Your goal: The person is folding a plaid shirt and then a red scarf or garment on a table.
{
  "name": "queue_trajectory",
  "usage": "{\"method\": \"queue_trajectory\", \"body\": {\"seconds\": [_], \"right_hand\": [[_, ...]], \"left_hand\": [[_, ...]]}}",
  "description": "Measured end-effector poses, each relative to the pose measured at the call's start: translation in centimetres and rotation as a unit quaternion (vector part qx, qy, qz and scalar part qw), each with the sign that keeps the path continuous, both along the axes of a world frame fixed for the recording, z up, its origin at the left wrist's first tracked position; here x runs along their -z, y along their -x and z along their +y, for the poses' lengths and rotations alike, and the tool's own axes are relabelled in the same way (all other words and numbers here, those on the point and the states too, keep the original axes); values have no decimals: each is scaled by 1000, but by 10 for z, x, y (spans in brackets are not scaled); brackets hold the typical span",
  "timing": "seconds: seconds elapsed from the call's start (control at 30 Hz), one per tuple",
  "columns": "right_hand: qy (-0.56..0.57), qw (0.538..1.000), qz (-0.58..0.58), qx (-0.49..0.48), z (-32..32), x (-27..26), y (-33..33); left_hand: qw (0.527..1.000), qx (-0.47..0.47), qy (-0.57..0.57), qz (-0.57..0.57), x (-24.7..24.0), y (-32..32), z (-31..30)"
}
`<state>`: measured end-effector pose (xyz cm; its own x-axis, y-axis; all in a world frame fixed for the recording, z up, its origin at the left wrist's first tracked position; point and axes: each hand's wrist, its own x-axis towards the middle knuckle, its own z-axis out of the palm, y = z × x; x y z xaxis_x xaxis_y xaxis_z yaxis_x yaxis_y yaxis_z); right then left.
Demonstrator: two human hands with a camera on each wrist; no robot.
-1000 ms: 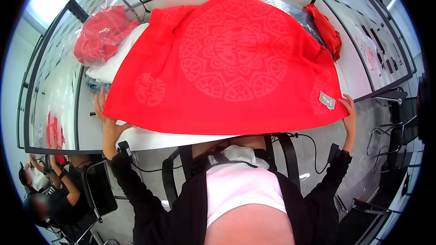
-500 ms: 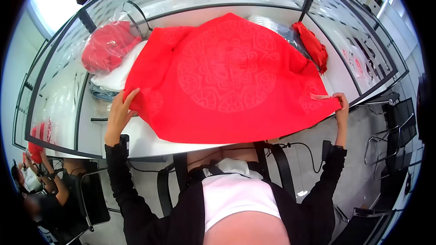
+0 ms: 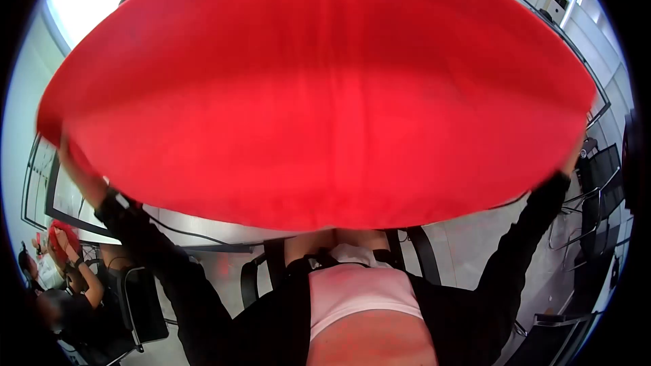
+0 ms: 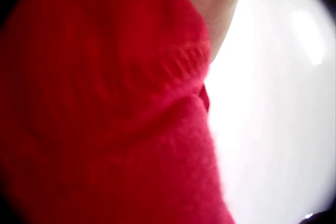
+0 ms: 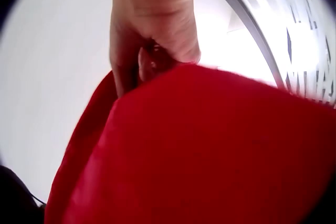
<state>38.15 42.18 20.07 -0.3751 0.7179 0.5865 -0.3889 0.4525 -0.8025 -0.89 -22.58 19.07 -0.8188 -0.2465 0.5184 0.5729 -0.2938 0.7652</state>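
Note:
A large red towel (image 3: 325, 108) is stretched wide between my two hands, lifted in front of me and filling most of the head view. At its left end my left hand (image 4: 215, 3) holds the edge; the fingers are hidden behind the cloth in the left wrist view. On the far side, my right hand (image 5: 155, 19) pinches the right end, thumb and fingers curled at a corner, while the cloth hangs down below. The face towards me looks plain, with soft vertical creases near the middle.
Beneath the towel shows the front strip of a white table (image 3: 196, 227). A black chair (image 3: 142, 305) and other people sit at the lower left. More chairs (image 3: 600, 179) stand on the right. A dark cable (image 3: 183, 230) runs from my left wrist.
The towel was lying spread over the table with its round pattern up. Both hands have raised it and moved apart, and it now hides most of the table and the things behind.

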Motion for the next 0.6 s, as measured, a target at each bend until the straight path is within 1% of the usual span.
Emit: {"method": "queue_trajectory", "body": {"seconds": [0.03, 0.07, 0.1, 0.13, 0.17, 0.2, 0.27, 0.37, 0.47, 0.5, 0.6], "right_hand": [[6, 999, -44, -6, 6, -14, 23], [-15, 991, -135, -15, 17, -25, 52], [-47, 971, -234, -21, 28, -31, 82], [-80, 941, -330, -11, 42, -29, 112], [-122, 895, -426, 46, 59, -20, 136], [-162, 835, -516, 102, 78, -3, 165], [-253, 732, -606, 182, 91, 22, 200], [-139, 779, -598, 129, 86, 41, 234], [-96, 846, -513, 112, 97, 55, 250], [-61, 883, -456, 89, 91, 55, 250], [-11, 935, -344, 87, 109, 54, 263]], "left_hand": [[988, -9, 147, 49, -7, 23, 8], [951, -19, 292, 96, -12, 50, 19], [971, 4, 238, 23, -16, 66, 45], [982, 26, 182, -52, -15, 85, 71], [972, 33, 215, -91, 0, 118, 82], [959, 39, 248, -131, 22, 150, 90], [953, 48, 272, -126, 51, 181, 113], [945, 9, 307, -112, 62, 189, 144], [958, -7, 274, -79, 64, 193, 164], [961, 10, 267, -72, 62, 197, 164], [965, -116, 236, -13, 66, 230, 174]]}}
